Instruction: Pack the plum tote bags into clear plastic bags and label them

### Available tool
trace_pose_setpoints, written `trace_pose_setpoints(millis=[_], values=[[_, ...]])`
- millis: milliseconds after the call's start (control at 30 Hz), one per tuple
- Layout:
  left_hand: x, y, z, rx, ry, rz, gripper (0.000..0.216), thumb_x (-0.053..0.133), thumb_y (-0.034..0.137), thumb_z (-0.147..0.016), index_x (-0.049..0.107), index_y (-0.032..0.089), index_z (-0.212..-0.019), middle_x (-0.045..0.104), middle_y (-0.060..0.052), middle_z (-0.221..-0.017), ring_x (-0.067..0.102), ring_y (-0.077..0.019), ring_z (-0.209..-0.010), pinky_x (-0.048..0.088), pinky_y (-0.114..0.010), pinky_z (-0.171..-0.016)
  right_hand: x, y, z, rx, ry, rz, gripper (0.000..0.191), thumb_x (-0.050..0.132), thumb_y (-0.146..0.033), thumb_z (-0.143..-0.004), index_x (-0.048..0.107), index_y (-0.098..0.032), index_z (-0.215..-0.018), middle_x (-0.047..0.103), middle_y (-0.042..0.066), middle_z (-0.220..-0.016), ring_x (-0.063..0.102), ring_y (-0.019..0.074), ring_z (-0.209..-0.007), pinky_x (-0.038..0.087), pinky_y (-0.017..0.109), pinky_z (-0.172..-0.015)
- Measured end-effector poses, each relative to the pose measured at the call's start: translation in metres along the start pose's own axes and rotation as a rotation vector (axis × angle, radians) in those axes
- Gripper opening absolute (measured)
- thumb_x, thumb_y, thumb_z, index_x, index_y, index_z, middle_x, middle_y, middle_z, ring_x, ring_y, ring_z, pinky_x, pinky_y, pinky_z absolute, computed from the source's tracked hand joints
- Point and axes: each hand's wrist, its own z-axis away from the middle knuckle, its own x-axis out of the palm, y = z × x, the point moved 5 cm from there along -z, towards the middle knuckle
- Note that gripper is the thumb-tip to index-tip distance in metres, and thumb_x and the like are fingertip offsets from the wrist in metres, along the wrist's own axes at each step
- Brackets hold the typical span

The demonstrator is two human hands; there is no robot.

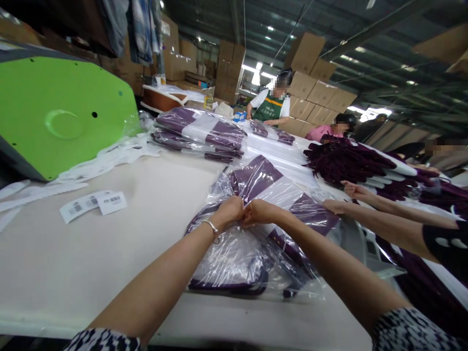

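Note:
My left hand (231,210) and my right hand (260,213) meet close together over a clear plastic bag (237,248). Both are closed, their fingers gripping the bag's film. Inside the bag shows a folded purple and white garment (288,187), its upper part tilted up beyond my hands. Another folded purple-edged bagged piece (228,282) lies beneath, nearest me on the table. What exactly my fingertips pinch is hidden behind my knuckles.
A stack of bagged garments (201,129) lies beyond my hands. White barcode labels (93,204) and a green machine (66,117) are at left. A co-worker's hands (343,200) reach in from the right, near purple garments (351,161). Another person (270,107) stands across the table.

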Motion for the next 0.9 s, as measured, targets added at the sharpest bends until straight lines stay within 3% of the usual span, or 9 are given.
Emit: trace_pose_setpoints(millis=[267, 467, 700, 800, 900], values=[[0.006, -0.007, -0.001, 0.021, 0.018, 0.031, 0.010, 0.068, 0.019, -0.073, 0.075, 0.014, -0.078, 0.073, -0.011, -0.080, 0.068, -0.0221, -0.081, 0.051, -0.029, -0.075, -0.002, -0.003, -0.007, 0.141, 0.089, 0.374, 0.019, 0.077, -0.039, -0.069, 0.075, -0.022, -0.078, 0.072, 0.006, -0.075, 0.067, 0.0232, -0.069, 0.041, 0.028, -0.056], [0.002, -0.007, 0.001, 0.003, 0.008, 0.073, 0.010, 0.076, 0.018, -0.063, 0.074, 0.015, -0.073, 0.071, -0.005, -0.074, 0.065, -0.0191, -0.071, 0.049, -0.027, -0.068, -0.001, 0.006, -0.006, -0.012, 0.339, 0.471, 0.055, 0.085, -0.055, -0.064, 0.064, -0.020, -0.101, 0.070, 0.010, -0.100, 0.066, 0.0277, -0.092, 0.045, 0.031, -0.072], [0.003, -0.007, -0.002, 0.012, 0.008, 0.139, 0.006, 0.077, 0.019, -0.064, 0.073, 0.015, -0.068, 0.067, -0.002, -0.064, 0.059, -0.0157, -0.062, 0.044, -0.026, -0.062, -0.001, 0.050, -0.004, -0.123, 0.327, -0.139, 0.036, 0.083, -0.034, -0.066, 0.058, -0.020, -0.088, 0.061, 0.000, -0.086, 0.055, 0.0156, -0.076, 0.038, 0.025, -0.065], [0.004, -0.008, -0.001, 0.016, 0.009, 0.170, 0.005, 0.076, 0.015, -0.062, 0.071, 0.014, -0.064, 0.065, -0.001, -0.060, 0.057, -0.0138, -0.060, 0.042, -0.025, -0.060, 0.000, 0.057, -0.003, -0.085, 0.412, -0.182, 0.040, 0.082, -0.032, -0.061, 0.055, -0.020, -0.087, 0.057, -0.001, -0.085, 0.051, 0.0150, -0.077, 0.036, 0.025, -0.066], [0.000, -0.007, 0.001, 0.033, 0.006, 0.216, 0.002, 0.071, 0.013, -0.064, 0.070, 0.013, -0.062, 0.062, 0.001, -0.055, 0.055, -0.0124, -0.057, 0.042, -0.023, -0.058, -0.001, 0.057, -0.005, -0.084, 0.380, -0.234, 0.040, 0.082, -0.030, -0.059, 0.054, -0.019, -0.085, 0.056, -0.002, -0.083, 0.049, 0.0138, -0.075, 0.035, 0.024, -0.065]])
